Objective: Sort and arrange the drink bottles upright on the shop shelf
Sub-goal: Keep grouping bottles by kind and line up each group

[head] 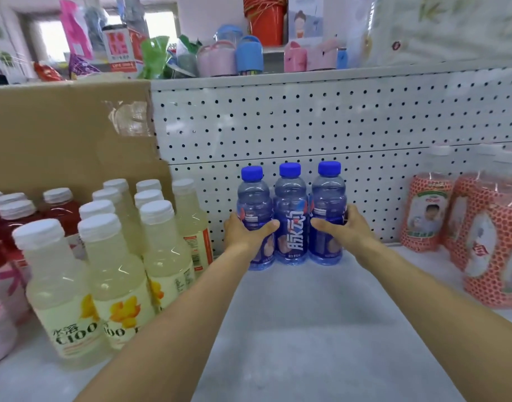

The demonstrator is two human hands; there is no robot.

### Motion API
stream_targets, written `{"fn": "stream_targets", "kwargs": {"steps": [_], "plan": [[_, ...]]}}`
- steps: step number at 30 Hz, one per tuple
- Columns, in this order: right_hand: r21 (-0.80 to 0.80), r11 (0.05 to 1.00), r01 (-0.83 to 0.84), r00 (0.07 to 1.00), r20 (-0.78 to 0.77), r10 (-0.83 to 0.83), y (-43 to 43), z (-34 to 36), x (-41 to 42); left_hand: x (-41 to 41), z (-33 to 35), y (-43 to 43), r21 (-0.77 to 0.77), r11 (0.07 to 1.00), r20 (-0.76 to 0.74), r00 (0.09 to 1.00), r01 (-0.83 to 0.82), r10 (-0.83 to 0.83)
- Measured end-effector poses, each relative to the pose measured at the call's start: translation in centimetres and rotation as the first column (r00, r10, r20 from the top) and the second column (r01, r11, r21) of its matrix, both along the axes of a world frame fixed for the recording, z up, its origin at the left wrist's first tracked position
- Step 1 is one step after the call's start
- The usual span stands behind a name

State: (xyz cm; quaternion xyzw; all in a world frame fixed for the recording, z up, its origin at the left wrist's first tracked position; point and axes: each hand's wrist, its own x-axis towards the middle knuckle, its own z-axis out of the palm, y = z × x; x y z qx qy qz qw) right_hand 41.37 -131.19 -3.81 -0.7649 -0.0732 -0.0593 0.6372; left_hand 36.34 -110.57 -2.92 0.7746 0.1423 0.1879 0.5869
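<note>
Hidden: the left hand [243, 235] covers most of the label on the left blue bottle [253, 198]. Its fingers pass round the bottle's far side out of sight, so only the thumb shows in front. The right hand [347, 230] hides part of the label on the right blue bottle [328, 195].
Cut off: the red drink bottles [57, 207], far left of the left fingers, run past the frame edge. The netted orange packs [426, 216], well right of the right fingers, are blurred; their tops are washed out and their print is unreadable.
Writing: the middle blue bottle [291, 204], between the two thumbs, bears large white characters "脉动" down a dark blue label. The pale yellow bottles [60, 285], left of the left fingers and nearer the camera, read "水溶 C100" beside orange-yellow fruit pictures.
Blue bottles: three alike in clear bluish plastic with ribbed shoulders and bright blue caps. All stand upright, touching side by side in a row.
Place: at the back of the white shelf [307, 329], against the pegboard [307, 117] just behind the fingers.
Left fingers: curled round the left blue bottle at label height, the thumb reaching toward the middle one.
Right fingers [349, 213]: wrapped round the outer side of the right blue bottle, the thumb across its front.
Beyond: a cardboard sheet [60, 134] stands behind the yellow bottles, up and left of the left fingers. Above the pegboard are pink and blue containers [249, 55], out of focus.
</note>
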Motion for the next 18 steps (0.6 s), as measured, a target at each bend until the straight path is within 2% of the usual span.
{"fn": "stream_targets", "kwargs": {"steps": [4, 8, 14, 18], "plan": [[-0.052, 0.998, -0.024, 1.000, 0.019, 0.025, -0.6, 0.0, -1.5, -1.5, -0.4, -0.3, 0.023, 0.999, -0.001, 1.000, 0.029, -0.029], [0.016, 0.998, -0.054, 0.997, 0.063, 0.053, -1.0, -0.6, -4.9, -4.6, -0.7, -0.9, -0.004, 0.987, 0.038, 0.987, 0.158, -0.158], [0.033, 0.988, -0.154, 0.977, 0.157, 0.147, -0.3, -0.1, -12.4, -10.8, -0.4, -1.3, -0.051, 0.941, 0.122, 0.937, 0.335, -0.327], [0.116, 0.979, -0.166, 0.969, 0.202, 0.141, 1.1, 0.3, -18.2, -16.7, 0.0, -0.4, -0.092, 0.922, 0.200, 0.914, 0.376, -0.353]]}}
